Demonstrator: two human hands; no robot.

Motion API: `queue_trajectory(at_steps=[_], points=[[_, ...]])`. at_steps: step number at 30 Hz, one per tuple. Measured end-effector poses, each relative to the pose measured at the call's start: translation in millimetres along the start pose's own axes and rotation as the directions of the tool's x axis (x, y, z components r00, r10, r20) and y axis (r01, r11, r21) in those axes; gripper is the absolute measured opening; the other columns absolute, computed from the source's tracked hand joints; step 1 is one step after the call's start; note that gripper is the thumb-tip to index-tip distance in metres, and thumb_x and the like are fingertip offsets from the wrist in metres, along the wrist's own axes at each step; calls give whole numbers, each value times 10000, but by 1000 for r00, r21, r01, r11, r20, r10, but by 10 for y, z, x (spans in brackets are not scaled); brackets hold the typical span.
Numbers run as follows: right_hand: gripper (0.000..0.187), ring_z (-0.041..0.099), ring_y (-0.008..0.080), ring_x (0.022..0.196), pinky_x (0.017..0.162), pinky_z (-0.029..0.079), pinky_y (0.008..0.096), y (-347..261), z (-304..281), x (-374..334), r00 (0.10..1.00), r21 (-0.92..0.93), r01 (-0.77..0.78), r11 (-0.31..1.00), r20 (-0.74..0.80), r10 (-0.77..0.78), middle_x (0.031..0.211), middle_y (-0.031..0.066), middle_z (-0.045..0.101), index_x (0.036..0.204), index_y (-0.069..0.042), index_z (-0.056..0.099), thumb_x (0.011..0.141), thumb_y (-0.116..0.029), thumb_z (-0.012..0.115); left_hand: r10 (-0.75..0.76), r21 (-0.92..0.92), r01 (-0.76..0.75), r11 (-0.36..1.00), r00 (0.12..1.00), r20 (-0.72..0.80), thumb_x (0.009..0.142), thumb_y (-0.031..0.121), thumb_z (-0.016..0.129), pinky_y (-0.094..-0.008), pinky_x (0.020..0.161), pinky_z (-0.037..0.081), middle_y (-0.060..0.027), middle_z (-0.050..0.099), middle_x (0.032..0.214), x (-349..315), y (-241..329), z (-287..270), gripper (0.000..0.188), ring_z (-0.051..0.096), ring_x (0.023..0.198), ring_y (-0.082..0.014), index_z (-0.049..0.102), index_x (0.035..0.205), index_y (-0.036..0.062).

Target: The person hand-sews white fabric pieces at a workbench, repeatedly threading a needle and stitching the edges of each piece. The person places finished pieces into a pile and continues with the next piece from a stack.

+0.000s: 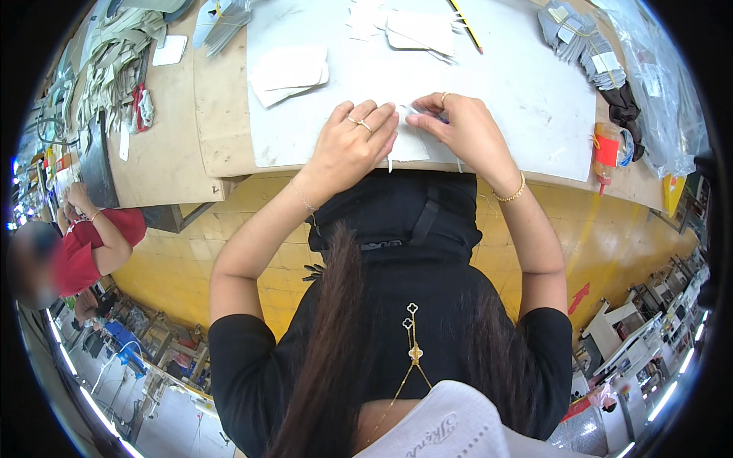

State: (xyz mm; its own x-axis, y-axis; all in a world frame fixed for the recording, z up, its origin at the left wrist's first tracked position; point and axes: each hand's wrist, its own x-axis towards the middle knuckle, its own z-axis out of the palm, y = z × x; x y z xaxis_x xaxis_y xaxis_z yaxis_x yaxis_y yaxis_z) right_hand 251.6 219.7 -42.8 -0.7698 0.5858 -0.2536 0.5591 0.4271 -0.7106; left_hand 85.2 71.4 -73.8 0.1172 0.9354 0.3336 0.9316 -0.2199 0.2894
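Close to the table's near edge, a pale white cut piece (413, 145) lies between my two hands. My left hand (351, 145) is closed at its left side, fingers together and thumb tucked against them, gripping the piece's edge. A thin white strip (390, 163) hangs below that thumb. At the piece's upper right, my right hand (467, 131) has its thumb and forefinger drawn in toward the white material. Something small and bluish-purple (443, 118) shows within its curled fingers, too covered to name.
Stacked white pieces (289, 70) lie ahead on the left; another banded stack (420, 34) is farther ahead. A yellow-black pencil (467, 29) lies beyond. On the right are grey bundles (584, 44), a red-labelled bottle (607, 151) and clear plastic (657, 84). A person in red (103, 244) sits left.
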Motion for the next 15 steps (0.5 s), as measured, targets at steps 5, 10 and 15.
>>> queue_trajectory(at_steps=[5, 10, 15], points=[[274, 688, 217, 619, 650, 541, 313, -78, 62, -138, 996, 18, -87, 996, -21, 87, 838, 148, 751, 1057, 9, 768, 919, -227, 757, -147, 28, 146, 989, 987, 71, 878, 106, 733, -417, 938, 467, -119, 629, 1251, -38, 260, -2, 313, 614, 1096, -278, 682, 1162, -15], [248, 691, 241, 703, 699, 539, 332, -66, 148, -189, 992, -55, 26, 998, -119, -33, 885, 150, 742, 1065, -5, 772, 905, -194, 762, -89, 35, 89, 995, 996, -4, 865, 113, 721, -408, 928, 466, -124, 649, 1211, -59, 228, 26, 318, 611, 1089, -263, 684, 1146, -32], [218, 708, 306, 846, 753, 560, 395, -113, 183, -271, 990, -108, -44, 993, -135, 30, 929, 107, 714, 1061, -74, 784, 905, -215, 727, -67, 51, 68, 996, 998, -17, 855, 116, 728, -405, 931, 465, -121, 654, 1218, -65, 203, 32, 327, 610, 1099, -259, 686, 1143, -33]])
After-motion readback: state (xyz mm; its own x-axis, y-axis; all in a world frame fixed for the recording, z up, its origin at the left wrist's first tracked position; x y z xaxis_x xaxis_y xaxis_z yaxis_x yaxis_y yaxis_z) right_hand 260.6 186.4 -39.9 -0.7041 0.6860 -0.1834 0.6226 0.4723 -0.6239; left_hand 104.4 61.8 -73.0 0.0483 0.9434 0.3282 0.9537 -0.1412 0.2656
